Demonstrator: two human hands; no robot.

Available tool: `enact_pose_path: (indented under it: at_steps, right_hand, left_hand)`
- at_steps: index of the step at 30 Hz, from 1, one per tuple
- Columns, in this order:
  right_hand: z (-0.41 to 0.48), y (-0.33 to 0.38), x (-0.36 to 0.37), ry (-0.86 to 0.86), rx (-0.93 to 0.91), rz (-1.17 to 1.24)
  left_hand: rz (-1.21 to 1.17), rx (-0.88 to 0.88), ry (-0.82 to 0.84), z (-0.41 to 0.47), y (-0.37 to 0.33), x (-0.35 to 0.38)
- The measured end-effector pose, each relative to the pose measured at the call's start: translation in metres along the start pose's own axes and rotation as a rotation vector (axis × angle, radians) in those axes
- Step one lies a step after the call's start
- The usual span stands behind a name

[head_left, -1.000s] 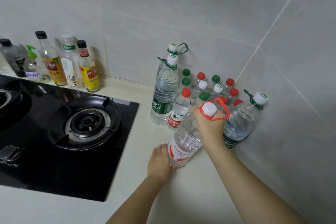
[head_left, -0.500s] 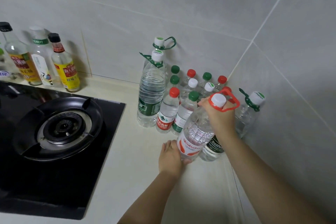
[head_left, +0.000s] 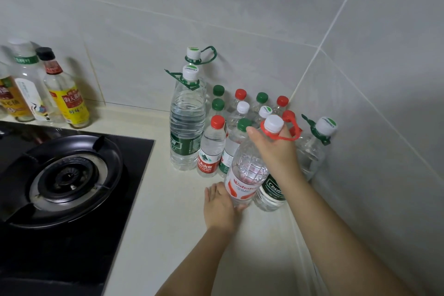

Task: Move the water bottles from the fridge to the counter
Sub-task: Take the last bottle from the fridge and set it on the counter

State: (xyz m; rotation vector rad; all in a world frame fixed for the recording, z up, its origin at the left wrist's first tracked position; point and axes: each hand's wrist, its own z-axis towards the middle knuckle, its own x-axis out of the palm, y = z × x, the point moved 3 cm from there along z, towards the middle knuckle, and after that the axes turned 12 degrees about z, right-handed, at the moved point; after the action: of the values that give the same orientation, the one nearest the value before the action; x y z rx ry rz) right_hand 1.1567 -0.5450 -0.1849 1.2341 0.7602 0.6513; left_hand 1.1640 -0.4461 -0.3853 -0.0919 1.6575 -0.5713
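Observation:
A large clear water bottle with a red-and-white label, white cap and red carry ring stands tilted on the cream counter. My right hand grips its neck just under the cap. My left hand holds its base from the left. Behind it, in the corner, stand several small bottles with red, green and white caps. Two tall green-labelled bottles rise at the left of that group. Another large green-labelled bottle stands against the right wall, and one sits behind my right wrist.
A black gas hob with a round burner fills the left side of the counter. Condiment bottles stand along the back wall at the far left. Grey tiled walls meet in the corner behind the water bottles.
The red-labelled bottle has shifted slightly right and closer to the bottle group, both hands staying on it. The camera view has panned right, moving the hob and condiments leftward.

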Motion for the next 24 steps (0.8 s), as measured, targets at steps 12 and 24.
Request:
enact_pose_path:
  at_steps: [12, 24]
  right_hand:
    - [-0.021, 0.002, -0.012, -0.034, -0.088, -0.142]
    - [-0.02, 0.0, -0.018, 0.025, -0.102, -0.187]
  left_hand:
    - [-0.426, -0.018, 0.1, 0.002, -0.005, -0.022]
    - [-0.422, -0.031, 0.054, -0.002, -0.008, -0.02]
